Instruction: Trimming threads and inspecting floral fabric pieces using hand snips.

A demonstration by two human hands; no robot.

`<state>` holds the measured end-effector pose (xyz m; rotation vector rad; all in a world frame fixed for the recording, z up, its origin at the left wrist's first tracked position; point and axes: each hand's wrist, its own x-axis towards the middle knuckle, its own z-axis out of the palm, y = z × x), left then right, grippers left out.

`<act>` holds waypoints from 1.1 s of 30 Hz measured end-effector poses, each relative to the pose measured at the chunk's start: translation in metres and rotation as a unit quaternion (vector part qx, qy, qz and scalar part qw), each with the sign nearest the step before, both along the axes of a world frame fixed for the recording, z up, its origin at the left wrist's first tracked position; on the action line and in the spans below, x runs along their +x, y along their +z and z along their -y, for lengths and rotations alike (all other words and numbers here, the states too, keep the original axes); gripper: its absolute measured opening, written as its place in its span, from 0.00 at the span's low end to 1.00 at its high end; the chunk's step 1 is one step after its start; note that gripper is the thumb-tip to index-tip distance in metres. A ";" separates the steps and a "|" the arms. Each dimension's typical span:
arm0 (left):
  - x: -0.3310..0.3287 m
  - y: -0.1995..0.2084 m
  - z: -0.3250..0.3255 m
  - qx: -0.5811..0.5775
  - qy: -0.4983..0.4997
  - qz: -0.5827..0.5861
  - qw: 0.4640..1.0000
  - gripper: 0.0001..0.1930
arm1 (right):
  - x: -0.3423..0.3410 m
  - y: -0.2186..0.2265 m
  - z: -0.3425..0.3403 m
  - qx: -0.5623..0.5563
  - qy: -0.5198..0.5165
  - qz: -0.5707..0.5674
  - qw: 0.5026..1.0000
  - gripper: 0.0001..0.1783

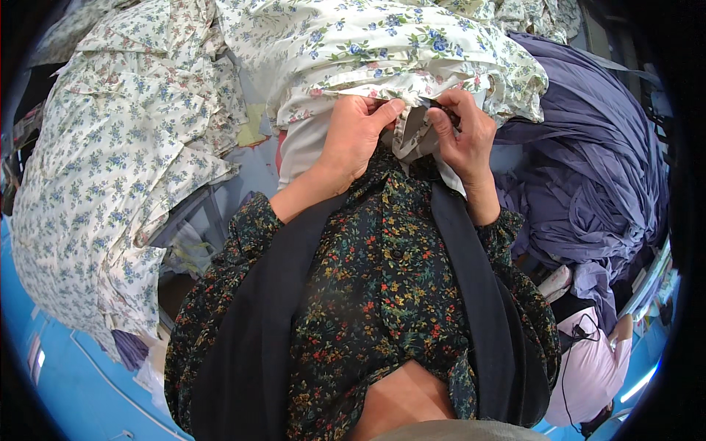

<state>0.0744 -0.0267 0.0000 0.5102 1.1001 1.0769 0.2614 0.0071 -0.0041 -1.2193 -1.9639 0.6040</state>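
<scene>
A large white floral cloth (368, 55) with blue and pink flowers lies bunched in front of me, its near edge hanging toward my chest. My left hand (357, 136) pinches that edge between thumb and fingers, left of the middle. Close beside it, my right hand (465, 136) is closed with thumb and finger together at the same edge. Between the two hands a narrow folded strip of the floral cloth (401, 136) hangs down in a loop. What exactly the right fingertips hold is partly hidden.
At left, a tall heap of white floral cloth (81, 176) spills over an edge. Gathered purple-grey cloth (588, 162) fills the right side. A person in a pink top (592, 367) is at lower right. A yellow piece (252, 125) lies between the cloths.
</scene>
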 end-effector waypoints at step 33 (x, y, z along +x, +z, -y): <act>-0.034 0.008 -0.027 0.272 -0.142 -0.433 0.848 0.08 | 0.020 0.039 -0.032 -0.372 0.038 -0.494 0.785 0.26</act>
